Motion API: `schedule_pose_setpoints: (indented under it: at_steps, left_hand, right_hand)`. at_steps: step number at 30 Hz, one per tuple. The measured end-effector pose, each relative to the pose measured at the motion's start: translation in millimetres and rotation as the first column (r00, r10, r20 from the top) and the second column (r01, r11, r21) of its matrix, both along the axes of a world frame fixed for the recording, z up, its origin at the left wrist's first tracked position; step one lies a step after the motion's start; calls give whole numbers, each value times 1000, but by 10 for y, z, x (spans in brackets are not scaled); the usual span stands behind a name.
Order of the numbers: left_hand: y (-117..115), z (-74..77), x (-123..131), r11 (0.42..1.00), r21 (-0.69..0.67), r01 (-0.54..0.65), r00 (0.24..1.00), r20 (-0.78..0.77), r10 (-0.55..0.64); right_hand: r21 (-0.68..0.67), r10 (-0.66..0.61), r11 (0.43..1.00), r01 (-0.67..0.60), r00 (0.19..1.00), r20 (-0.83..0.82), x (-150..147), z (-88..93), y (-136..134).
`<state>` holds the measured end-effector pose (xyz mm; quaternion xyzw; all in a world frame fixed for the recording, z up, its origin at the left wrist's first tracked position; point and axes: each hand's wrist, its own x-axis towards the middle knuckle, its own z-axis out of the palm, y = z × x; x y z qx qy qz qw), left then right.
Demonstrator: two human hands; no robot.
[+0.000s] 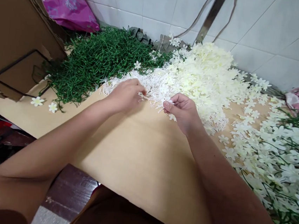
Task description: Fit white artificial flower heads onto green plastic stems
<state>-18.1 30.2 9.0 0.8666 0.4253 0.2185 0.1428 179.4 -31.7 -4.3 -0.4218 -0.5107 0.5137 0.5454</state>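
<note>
Pale tan, the tabletop [134, 160] spreads across most of the view, bare in its near middle, with a white tiled wall [273, 39] behind it. A brown cardboard box [12, 25] stands at the left. Along the right side lies a broad spread of white flowers on green stems [288, 153]. Next in size, a heap of cream blossoms [206, 71] rises near the wall, right of centre, and a tangled mound of green stems [101, 58] fills the space between it and the box. A bright purple bag [67, 2] with pale printing sits behind that mound, to the left. In front, thin white strands [152, 82] are strewn along the near side of both heaps. The left hand [128, 94] is at their left part, fingers curled; whether it grips anything I cannot tell. The right hand [182, 111], near it but apart, has thumb and forefinger pinched together on a small white piece, at the strands' near edge beside the cream blossoms. Two loose white flowers [37, 101] lie near the box. Smallest is that small white piece [169, 102], only partly visible between the fingertips.
</note>
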Motion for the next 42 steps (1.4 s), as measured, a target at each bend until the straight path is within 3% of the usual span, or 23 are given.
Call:
schedule_pose_setpoints:
  at_steps: [5, 10, 16, 22, 27, 33, 38, 42]
  left_hand:
    - [231, -103, -228, 977, 213, -12, 938, -336, 85]
    - [346, -109, -160, 946, 320, 51, 914, -397, 86]
    - [552, 175, -80, 990, 135, 36, 877, -479, 33]
    - [675, 474, 18, 994, 65, -91, 971, -217, 103]
    - [532, 541, 64, 988, -29, -154, 979, 128, 156]
    - [47, 320, 182, 947, -318, -43, 907, 386, 171]
    - [-318, 17, 343, 778, -609, 157, 830, 507, 230]
    - [-365, -113, 382, 647, -721, 249, 779, 546, 308]
  right_hand:
    - [-39, 42, 998, -42, 999, 5, 37, -54, 23]
    - [-88, 53, 995, -52, 999, 6, 12, -75, 12]
    - [-172, 33, 984, -34, 999, -11, -15, -74, -14]
    - [-159, 26, 987, -27, 1000, -10, -5, -84, 11]
    - [-122, 42, 991, -50, 997, -63, 33, -116, 35]
    - [-143, -4, 989, -29, 974, -225, 48, -121, 30]
    - [-145, 51, 985, -92, 964, -262, 10, -162, 14]
    - [-174, 100, 973, -150, 958, -268, 7, -235, 16]
